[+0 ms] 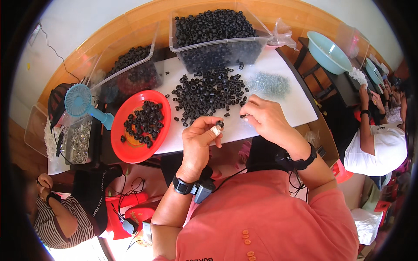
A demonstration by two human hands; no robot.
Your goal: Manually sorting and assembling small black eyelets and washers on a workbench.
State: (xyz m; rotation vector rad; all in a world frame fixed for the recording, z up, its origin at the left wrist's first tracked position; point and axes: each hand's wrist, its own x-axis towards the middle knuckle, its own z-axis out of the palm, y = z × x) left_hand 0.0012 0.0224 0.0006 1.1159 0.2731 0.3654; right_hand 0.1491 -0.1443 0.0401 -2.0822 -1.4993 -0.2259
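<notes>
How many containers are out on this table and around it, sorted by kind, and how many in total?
Clear plastic bins: 2, one at the back and one to its left, both holding small black rings.
Red plates: 1, with black rings on it.
Pale green basins: 1, on the dark side table.
Total: 4

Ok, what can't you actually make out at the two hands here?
Head view only:
- What the right hand pinches: hidden by its own fingers.
- The black ring and white piece at the left hand: too small to tell how they join.
- The silvery pile: single pieces too small and blurred.
</notes>
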